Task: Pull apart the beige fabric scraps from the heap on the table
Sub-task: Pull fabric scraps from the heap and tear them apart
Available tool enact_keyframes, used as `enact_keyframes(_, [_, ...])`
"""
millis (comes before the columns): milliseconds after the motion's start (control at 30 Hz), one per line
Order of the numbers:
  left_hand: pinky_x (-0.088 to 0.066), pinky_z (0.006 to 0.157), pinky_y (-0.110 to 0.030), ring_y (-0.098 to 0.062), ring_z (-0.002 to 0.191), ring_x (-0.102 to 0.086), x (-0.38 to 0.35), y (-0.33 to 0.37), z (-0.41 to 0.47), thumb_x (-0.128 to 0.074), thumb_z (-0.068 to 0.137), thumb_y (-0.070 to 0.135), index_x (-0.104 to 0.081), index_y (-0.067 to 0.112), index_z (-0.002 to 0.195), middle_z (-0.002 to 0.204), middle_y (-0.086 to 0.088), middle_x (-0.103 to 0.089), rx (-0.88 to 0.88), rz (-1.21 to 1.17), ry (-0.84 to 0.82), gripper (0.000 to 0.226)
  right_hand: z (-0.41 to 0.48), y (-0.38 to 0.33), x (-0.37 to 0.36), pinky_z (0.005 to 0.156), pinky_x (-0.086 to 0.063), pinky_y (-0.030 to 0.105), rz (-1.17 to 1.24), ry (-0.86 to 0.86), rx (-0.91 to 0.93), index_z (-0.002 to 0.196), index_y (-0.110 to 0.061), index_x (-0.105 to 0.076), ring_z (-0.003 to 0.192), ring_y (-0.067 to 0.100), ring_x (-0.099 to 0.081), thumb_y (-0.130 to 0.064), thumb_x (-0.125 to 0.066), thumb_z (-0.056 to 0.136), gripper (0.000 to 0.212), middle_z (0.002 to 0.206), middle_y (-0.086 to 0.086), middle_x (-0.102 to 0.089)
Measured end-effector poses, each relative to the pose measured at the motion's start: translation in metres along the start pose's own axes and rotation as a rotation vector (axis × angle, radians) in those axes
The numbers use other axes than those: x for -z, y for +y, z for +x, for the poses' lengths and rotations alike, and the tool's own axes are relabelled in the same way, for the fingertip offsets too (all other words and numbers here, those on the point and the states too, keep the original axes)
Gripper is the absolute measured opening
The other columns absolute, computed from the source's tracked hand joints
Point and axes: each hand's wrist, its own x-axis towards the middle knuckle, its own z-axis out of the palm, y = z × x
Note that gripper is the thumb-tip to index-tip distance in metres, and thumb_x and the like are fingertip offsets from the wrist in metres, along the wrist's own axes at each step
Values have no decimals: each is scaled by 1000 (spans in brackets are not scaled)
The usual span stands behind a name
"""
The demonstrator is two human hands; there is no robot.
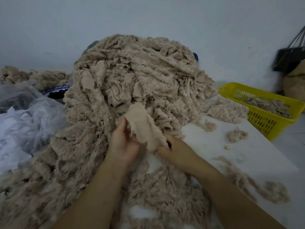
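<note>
Beige fabric scrap [143, 124] held up just in front of the heap [132, 75], at the picture's centre, smooth backing side showing, edges ragged and fuzzy. Gripped from two sides. Left hand [125, 143] at the scrap's 8 o'clock, thumb lying up along its edge, fingers [133, 141] curled in under it. Right hand [177, 152] at the scrap's 5 o'clock, fingers [165, 152] curled tight, pinching the lower corner. Both forearms reaching in from 6 o'clock over a spread of the same fluffy beige scraps.

Heap piled high from centre toward 12 o'clock, against a pale wall, spilling down to 7 o'clock and covering most of the white surface [212, 146]. Bare stretch of surface at 3 to 4 o'clock of the hands, with loose tufts [236, 134] lying apart from the heap and a thin trail of fluff toward 5 o'clock.

Yellow perforated basket [262, 120] at 3 o'clock, by the surface's far edge, holding a shallow layer of beige scraps. Black bag [288, 58] with thin straps at 2 o'clock, near the wall, blurred. Crumpled clear plastic bags [24, 113] at 9 o'clock, just beside the heap, with more beige scraps behind them at 10 o'clock.

Cannot tell whether the held scrap touches the heap behind it.
</note>
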Motion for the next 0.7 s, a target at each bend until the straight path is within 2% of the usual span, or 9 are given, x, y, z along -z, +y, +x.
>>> enact_keyframes(67, [-57,88,-38,-16,82,-75,3,5,4,-36,107,33,-81,11,84,89,-4,-78,-71,-38,47,55,2,0,6,87,-44,50,62,157,-60,116,-5,-54,90,31,-54,-31,-52,100,31,98,14,-59])
enact_keyframes(167, [-58,89,-31,-15,95,-73,7,10,10,-38,107,29,-69,7,116,104,-6,-76,-130,-134,113,39,5,6,19,61,-53,39,498,269,-229,94,-16,-66,70,29,-59,-34,-51,100,24,99,14,-65])
enact_keyframes(267, [-60,73,-26,-11,81,-74,7,4,10,-41,107,24,-63,7,115,92,-3,-78,-178,23,170,29,6,9,27,65,-45,31,912,246,-256,75,-16,-75,67,25,-53,-37,-54,99,38,86,16,-58])
enact_keyframes(333, [-59,68,-29,-13,76,-73,4,-4,6,-45,106,24,-66,11,103,86,0,-76,-216,335,191,25,5,6,26,67,-50,30,1042,199,-215,81,-18,-80,74,27,-63,-40,-53,99,39,91,14,-66])
enact_keyframes(400, [-51,68,-31,-17,71,-66,1,-11,-4,-47,104,33,-69,13,89,72,7,-70,-247,691,122,33,5,2,23,73,-57,26,1135,110,-171,99,-20,-81,98,23,-72,-41,-48,101,39,111,9,-74])
enact_keyframes(500, [-50,71,-13,2,81,-66,-1,-26,-17,-46,94,65,-74,32,110,81,23,-71,-248,1100,-215,46,5,-4,19,81,-58,26,1186,38,-139,111,-15,-76,112,21,-68,-41,-43,102,43,122,9,-70])
enact_keyframes(567, [-50,77,-7,7,99,-67,-3,-35,-20,-56,86,70,-69,37,114,103,27,-72,-179,1120,-331,46,5,-5,17,85,-58,28,1217,19,-124,115,-10,-74,115,23,-66,-40,-42,103,46,124,12,-69])
enact_keyframes(667, [-51,73,-8,1,95,-70,-4,-37,-14,-61,94,44,-71,37,94,94,24,-74,-244,1097,-216,12,7,-6,14,88,-58,30,1193,44,-122,122,-5,-65,115,24,-66,-35,-43,104,42,123,14,-69])
enact_keyframes(700, [-52,71,-9,-1,91,-71,-2,-37,-12,-59,96,38,-74,36,87,90,21,-76,-264,1073,-164,17,8,-5,13,88,-58,31,1174,57,-110,123,-4,-64,115,25,-66,-31,-43,104,38,122,15,-69])
